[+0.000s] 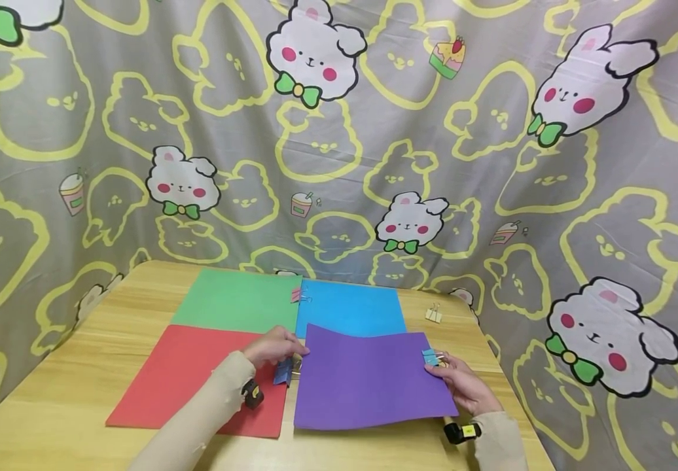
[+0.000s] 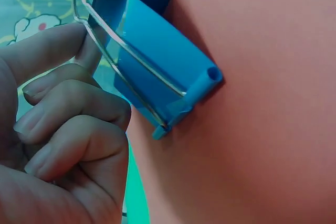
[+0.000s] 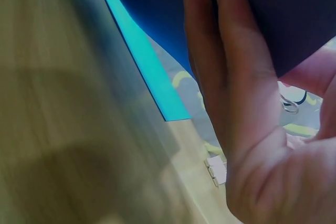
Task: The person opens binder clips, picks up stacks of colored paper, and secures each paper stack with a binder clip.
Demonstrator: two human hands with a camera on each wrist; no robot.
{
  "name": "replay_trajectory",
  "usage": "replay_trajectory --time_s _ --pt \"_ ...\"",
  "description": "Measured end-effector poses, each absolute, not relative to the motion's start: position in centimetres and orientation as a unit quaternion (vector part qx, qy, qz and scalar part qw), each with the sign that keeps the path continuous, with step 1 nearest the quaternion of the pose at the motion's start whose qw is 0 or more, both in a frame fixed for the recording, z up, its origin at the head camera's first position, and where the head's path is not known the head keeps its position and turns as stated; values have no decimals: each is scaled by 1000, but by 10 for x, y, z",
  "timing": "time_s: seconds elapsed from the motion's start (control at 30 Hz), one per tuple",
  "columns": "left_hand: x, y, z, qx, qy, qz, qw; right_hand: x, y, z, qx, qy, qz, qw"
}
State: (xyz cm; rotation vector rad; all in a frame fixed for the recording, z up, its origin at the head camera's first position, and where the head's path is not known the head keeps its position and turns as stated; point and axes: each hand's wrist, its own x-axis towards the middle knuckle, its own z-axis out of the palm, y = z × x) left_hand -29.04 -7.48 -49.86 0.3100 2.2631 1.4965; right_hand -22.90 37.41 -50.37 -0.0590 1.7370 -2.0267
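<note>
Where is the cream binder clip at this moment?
In the head view, the cream binder clip lies on the table, right of the blue sheet.

"How does the left arm (image 1: 197, 409) lie?"
"It reaches forward, slanting inward, sleeved to the wrist; the left hand (image 1: 271, 347) has thumb and forefinger close together; the other three fingers (image 2: 79, 100) curl toward the palm."
"And the right arm (image 1: 498, 438)?"
"Sleeved too, low on the right side; the right hand (image 1: 463, 386) leans inward, two fingers (image 3: 241, 35) nearly straight, the thumb opposite them."
"Are the hands near each other?"
"Well apart; the left sits slightly farther forward."
</note>
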Motion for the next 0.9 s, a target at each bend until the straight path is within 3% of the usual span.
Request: replay_trajectory --time_s 0.9 --pt "-286 -78 -496 109 851 466 217 -223 359 -511 -6 688 -691 221"
